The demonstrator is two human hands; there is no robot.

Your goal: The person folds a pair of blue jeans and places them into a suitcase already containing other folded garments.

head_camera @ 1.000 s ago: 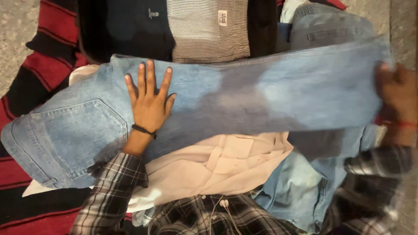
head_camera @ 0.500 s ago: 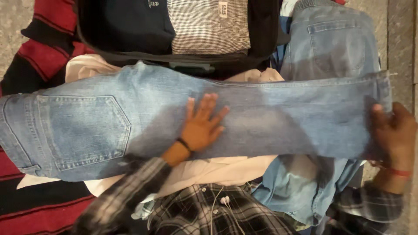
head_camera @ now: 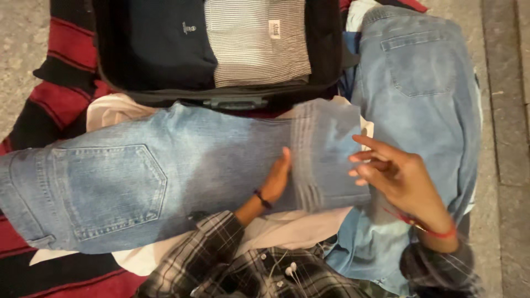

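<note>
Lying crosswise over a heap of clothes: faded blue jeans (head_camera: 165, 176), coarse denim with a stitched, pointed back pocket at the left and a leg doubled back over itself at the right, the fold blurred and streaked. Pressing edge-on into that fold: the left hand (head_camera: 277, 177), fingers held together and mostly tucked under the turned-over cloth, a thin dark band circling the wrist. Hovering just beside the folded end: the right hand (head_camera: 398, 177), fingers spread and slightly curled, gripping nothing, fingertips near the denim's edge without clearly touching it; a red thread circling that wrist.

Showing beneath the jeans: a pale, smooth shirt (head_camera: 287, 229), rumpled and soft. Lying to the right, running top to bottom: a second pair of jeans (head_camera: 419, 83), lighter, with a square back pocket. Standing open just above: a dark suitcase (head_camera: 326, 49), soft-walled, holding a folded navy top (head_camera: 165, 44) beside a folded top in a fine check weave (head_camera: 254, 41). Spreading under everything: a blanket (head_camera: 61, 60) in thick red and black stripes, woolly in look, on speckled stone floor (head_camera: 508, 138). Filling the bottom edge: plaid sleeves (head_camera: 204, 248) and white earphones (head_camera: 290, 269) dangling.
</note>
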